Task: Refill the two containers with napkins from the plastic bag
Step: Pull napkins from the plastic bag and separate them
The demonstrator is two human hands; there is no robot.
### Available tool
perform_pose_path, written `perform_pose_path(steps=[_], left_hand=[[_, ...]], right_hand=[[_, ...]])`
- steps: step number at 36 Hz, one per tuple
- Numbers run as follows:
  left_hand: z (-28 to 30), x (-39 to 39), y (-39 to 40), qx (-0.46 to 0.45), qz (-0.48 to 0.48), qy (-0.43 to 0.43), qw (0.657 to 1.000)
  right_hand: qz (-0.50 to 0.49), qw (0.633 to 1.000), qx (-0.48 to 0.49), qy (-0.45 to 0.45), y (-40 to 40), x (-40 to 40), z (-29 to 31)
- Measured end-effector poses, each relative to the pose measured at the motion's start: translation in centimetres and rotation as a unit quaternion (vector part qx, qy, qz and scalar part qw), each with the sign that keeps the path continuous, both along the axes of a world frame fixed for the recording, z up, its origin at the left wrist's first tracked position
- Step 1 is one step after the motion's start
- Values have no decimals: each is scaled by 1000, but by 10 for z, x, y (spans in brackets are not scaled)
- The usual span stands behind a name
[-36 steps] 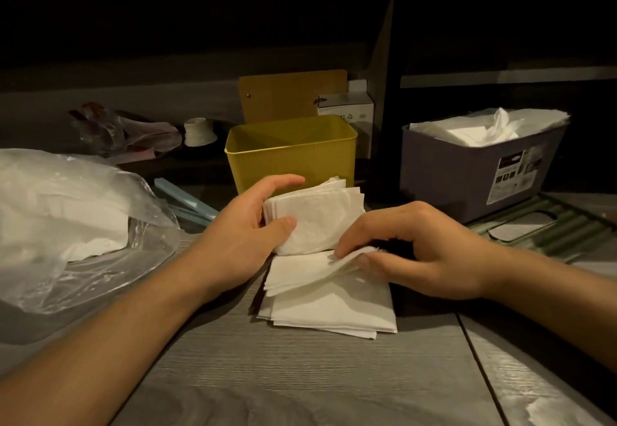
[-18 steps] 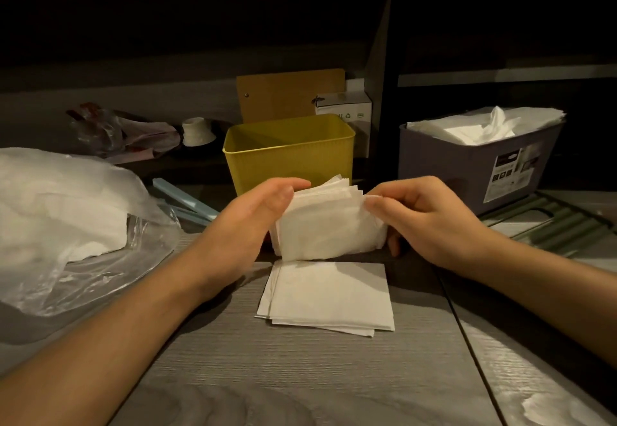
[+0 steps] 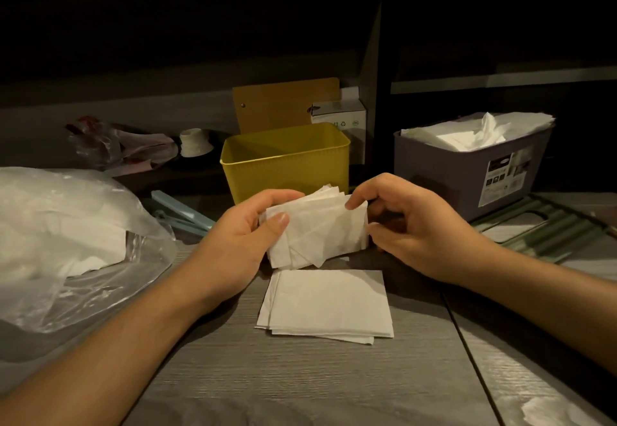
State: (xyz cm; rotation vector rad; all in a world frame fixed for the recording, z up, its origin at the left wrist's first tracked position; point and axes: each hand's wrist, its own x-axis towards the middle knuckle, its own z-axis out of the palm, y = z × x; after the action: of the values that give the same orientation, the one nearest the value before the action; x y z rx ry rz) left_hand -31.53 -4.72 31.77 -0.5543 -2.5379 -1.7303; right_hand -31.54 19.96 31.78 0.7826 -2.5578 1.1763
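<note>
A grey wood-grain table (image 3: 300, 385) was seen under dim light, backed by dark shelving. A seam was seen running down the table's right part.

Two containers were counted. The yellow bin (image 3: 287, 167) was set at the middle of the far edge; no napkins could be seen in it from this angle. The grey bin (image 3: 467, 175) was set near the far right corner and was filled to the rim with white napkins, one pulled up in a tuft. A label was seen on its front.

One plastic bag (image 3: 66, 242) was laid at the left edge, with white napkins inside. One flat stack (image 3: 329, 305) of napkins was laid mid-table, near the front of the yellow bin. One wad (image 3: 317, 228) of napkins was held upright just above that stack, between both hands.

The left hand (image 3: 240, 242) was curled round the wad's left side, thumb pressed on the front face. The right hand (image 3: 410, 228) was pinching the wad's upper right corner, its other fingers bent behind.

Behind the yellow bin, one brown board (image 3: 283, 105) and one white box (image 3: 340, 118) were stood. One crumpled wrapper (image 3: 110, 145) and one small white cup (image 3: 195, 143) were left at the far left. Blue strips (image 3: 180, 213) were laid beside the bag. A green ribbed tray (image 3: 541, 228) was placed at the right edge, under the grey bin.
</note>
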Motion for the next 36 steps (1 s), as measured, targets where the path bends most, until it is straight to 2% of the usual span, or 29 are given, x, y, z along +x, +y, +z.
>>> perform_pose_path(steps=[6, 14, 20, 28, 36], left_hand=[[-2, -2, 1, 12, -24, -18, 999], [-2, -1, 5, 30, -50, -16, 998], [-3, -2, 3, 34, -42, -17, 998], [-5, -5, 2, 15, -23, -2, 1000], [-6, -6, 0, 8, -19, 0, 1000]], right_hand=[[-2, 1000, 22, -12, -5, -8, -2], [-28, 1000, -1, 6, -16, -12, -5], [38, 998, -6, -49, -7, -8, -1], [77, 987, -89, -105, -2, -10, 1], [51, 992, -82, -78, -6, -11, -1]])
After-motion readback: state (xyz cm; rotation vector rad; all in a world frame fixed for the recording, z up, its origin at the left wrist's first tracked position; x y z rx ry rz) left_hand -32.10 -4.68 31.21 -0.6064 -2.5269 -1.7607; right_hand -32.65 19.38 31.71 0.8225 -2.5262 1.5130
